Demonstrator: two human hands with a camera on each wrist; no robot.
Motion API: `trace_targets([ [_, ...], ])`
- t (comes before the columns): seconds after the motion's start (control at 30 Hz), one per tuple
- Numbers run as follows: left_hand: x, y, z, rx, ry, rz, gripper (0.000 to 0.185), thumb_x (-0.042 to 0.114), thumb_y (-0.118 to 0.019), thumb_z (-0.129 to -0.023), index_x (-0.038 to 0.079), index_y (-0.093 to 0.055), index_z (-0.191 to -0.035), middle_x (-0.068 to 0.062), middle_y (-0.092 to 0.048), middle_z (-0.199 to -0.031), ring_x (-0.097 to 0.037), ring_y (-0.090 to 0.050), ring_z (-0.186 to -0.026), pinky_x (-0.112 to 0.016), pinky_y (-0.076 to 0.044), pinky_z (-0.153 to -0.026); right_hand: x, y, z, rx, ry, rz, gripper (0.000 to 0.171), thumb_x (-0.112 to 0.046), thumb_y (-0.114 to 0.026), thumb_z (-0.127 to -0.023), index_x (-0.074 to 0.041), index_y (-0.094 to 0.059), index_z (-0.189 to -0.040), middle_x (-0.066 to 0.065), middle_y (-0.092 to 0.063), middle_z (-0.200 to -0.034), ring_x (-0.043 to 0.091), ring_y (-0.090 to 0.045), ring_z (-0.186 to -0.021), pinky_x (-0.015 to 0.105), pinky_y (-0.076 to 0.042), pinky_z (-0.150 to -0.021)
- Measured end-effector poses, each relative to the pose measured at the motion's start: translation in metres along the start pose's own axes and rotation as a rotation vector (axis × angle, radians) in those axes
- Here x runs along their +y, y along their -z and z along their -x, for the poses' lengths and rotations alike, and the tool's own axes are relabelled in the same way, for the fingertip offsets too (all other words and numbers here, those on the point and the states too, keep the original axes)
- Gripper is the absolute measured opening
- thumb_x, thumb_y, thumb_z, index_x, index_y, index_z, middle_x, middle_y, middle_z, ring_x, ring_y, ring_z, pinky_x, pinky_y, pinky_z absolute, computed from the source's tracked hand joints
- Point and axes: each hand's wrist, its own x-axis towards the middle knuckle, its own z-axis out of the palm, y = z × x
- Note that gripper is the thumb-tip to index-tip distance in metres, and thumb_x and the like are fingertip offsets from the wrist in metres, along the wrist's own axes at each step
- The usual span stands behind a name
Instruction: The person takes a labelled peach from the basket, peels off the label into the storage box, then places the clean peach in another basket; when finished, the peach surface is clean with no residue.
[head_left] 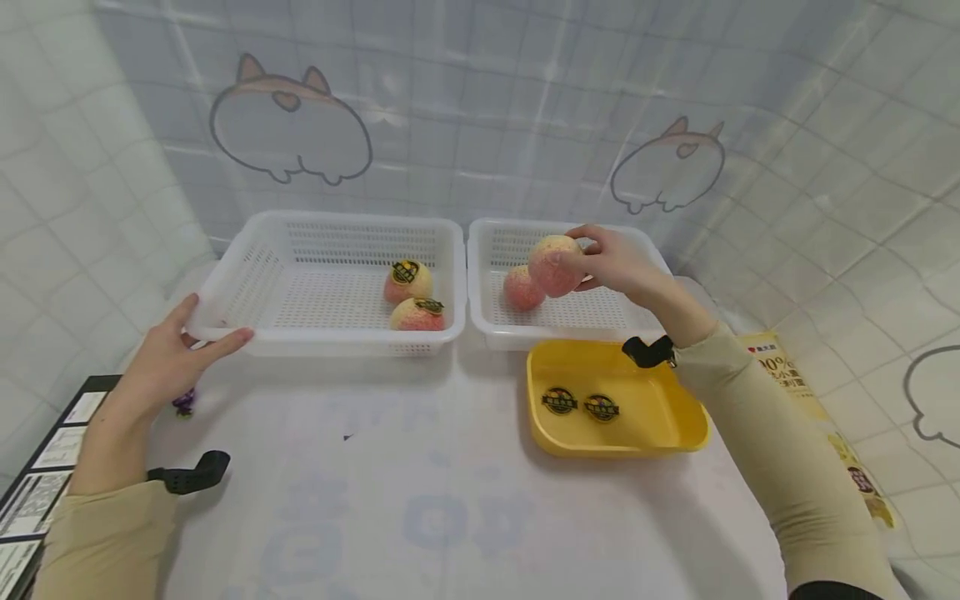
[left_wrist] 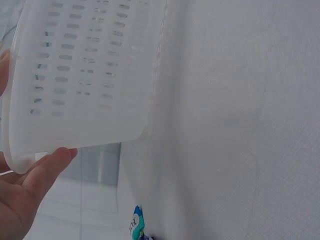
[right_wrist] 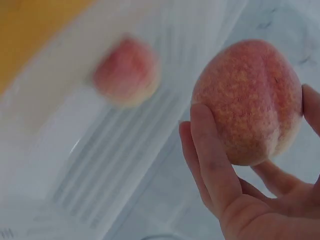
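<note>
White worktop before a tiled wall with cartoon figures: two hands at two baskets.
Right hand, fingers curled in a grip round a peach, holds it above the right basket, where a second peach lies. Left hand pinches the left basket's near corner rim between thumb and fingers; two stickered peaches lie inside. A yellow tray with two stickers sits just before the right basket.
</note>
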Motion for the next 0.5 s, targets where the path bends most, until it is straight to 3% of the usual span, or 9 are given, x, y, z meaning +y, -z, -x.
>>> trace_targets([
  [0.17,-0.001,-0.001,0.0,-0.001,-0.002,-0.004,0.111,0.055,-0.061,-0.094,0.012,0.022,-0.155,-0.038,-0.005,-0.159,-0.062,-0.013,-0.141,-0.08,-0.022,-0.101,0.009,0.018,-0.029,-0.03,-0.061,0.108,0.065,-0.04,-0.062,-0.098,-0.006,-0.04,-0.148,0.021,-0.059,-0.13,0.031,-0.067,-0.103,0.039,-0.059,-0.088],
  [0.5,0.0,-0.001,0.004,0.0,-0.007,-0.026,0.112,0.055,-0.061,-0.094,0.009,0.021,-0.155,-0.041,-0.009,-0.157,-0.063,-0.018,-0.139,-0.08,-0.026,-0.099,0.037,0.031,-0.07,-0.149,-0.172,0.203,0.058,-0.04,-0.06,-0.098,-0.005,-0.048,-0.142,0.02,-0.057,-0.129,0.037,-0.067,-0.103,0.05,-0.051,-0.1],
])
